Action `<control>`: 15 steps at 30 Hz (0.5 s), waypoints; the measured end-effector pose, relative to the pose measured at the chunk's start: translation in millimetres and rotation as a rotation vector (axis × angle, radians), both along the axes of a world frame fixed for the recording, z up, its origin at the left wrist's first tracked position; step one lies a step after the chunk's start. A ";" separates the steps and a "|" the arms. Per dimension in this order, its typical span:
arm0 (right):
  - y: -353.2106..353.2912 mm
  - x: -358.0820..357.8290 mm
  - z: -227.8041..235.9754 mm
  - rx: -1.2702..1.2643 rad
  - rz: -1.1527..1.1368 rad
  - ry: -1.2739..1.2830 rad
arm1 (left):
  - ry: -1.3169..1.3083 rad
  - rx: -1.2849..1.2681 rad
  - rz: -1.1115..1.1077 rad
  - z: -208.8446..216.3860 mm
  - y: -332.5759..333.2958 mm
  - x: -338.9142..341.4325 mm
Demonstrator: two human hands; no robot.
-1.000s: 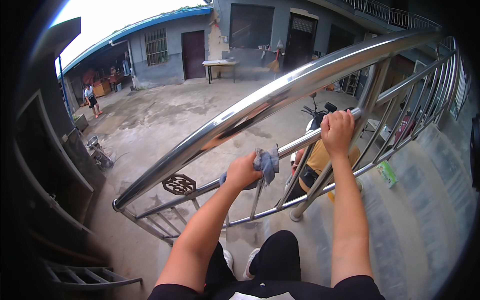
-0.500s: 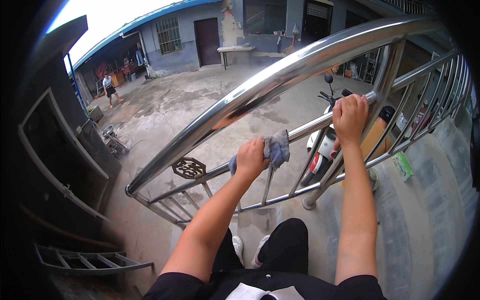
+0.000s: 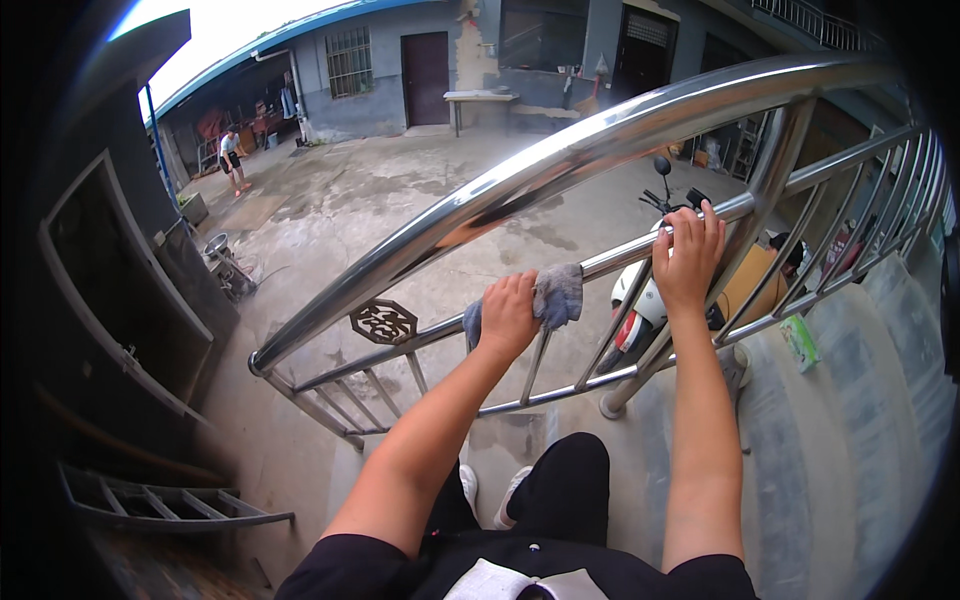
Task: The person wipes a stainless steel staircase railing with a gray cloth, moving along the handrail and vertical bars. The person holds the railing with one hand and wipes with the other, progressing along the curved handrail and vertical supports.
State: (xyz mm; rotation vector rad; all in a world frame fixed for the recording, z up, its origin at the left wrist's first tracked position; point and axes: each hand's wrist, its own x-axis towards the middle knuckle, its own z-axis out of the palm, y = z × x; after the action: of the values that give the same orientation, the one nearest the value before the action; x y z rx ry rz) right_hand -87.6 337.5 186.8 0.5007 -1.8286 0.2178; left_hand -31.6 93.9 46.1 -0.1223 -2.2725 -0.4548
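My left hand (image 3: 510,312) is closed on a grey-blue cloth (image 3: 558,297), which is wrapped over the middle rail (image 3: 612,258) of a stainless steel railing. Just below the thick curved handrail (image 3: 470,205), my right hand (image 3: 688,258) rests against the same middle rail. Its fingers are spread and raised over the bar, close to an upright post (image 3: 778,165), and nothing is held in them. To the left of the cloth, a dark octagonal ornament (image 3: 384,322) sits between the two rails.
Steps (image 3: 800,450) run along the right, with a green packet (image 3: 799,343) on them. Beyond the railing are a white scooter (image 3: 645,300) and a person in a tan top (image 3: 755,290). Another person (image 3: 232,160) bends in the yard. A metal ladder (image 3: 170,505) lies lower left.
My right hand has loosened from the rail, its fingers now spread. My left hand stays on the cloth at nearly the same place. The far person has bent over.
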 end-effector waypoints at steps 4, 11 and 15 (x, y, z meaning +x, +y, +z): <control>7.3 9.8 -3.3 0.074 0.044 -0.042 | -0.092 -0.023 0.006 8.7 -4.0 4.3; 6.5 26.7 -13.1 0.109 0.083 -0.158 | -0.208 0.028 -0.008 27.0 0.0 13.9; -11.1 27.1 -26.7 -0.018 0.072 -0.134 | 0.037 0.058 -0.104 29.0 0.7 22.3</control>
State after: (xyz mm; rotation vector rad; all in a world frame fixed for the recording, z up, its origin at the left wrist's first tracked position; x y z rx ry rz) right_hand -60.5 326.4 160.1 0.5513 -1.9391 0.3233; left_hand -9.3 94.6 75.1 -0.2188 -2.2219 -0.5685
